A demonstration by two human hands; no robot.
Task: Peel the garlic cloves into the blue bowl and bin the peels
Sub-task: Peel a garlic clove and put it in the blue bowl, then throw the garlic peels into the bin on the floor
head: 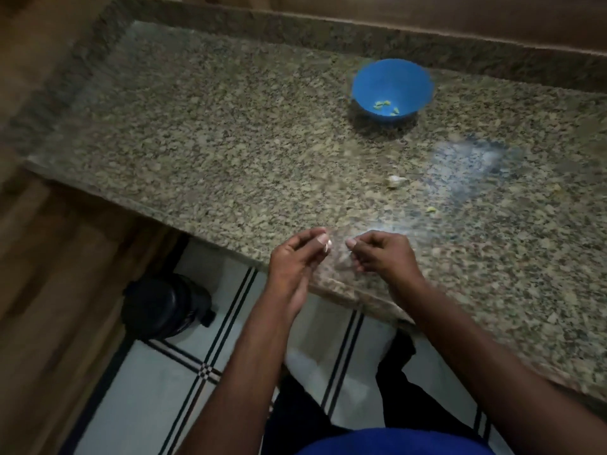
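Speckled granite desk [230,133], running from upper left to lower right of the frame; wood panelling at left and along the top. Blue bowl [392,88], upper right of centre on the desk, holding a few peeled garlic cloves [382,104] at its bottom. 1 pale unpeeled clove or husk [395,181] lying on the desk below the bowl, well apart from it; 1 small scrap [431,209] further right. Left hand [295,257], centre of frame above the desk edge, grip narrow, thumb and fingers pinching a small pale garlic piece [327,247]. Right hand [384,254] just beside it, fingers curled in a narrow grip; contents too blurred to tell. Black bin [164,305], lower left, on white tiled floor [157,389] with dark lines.
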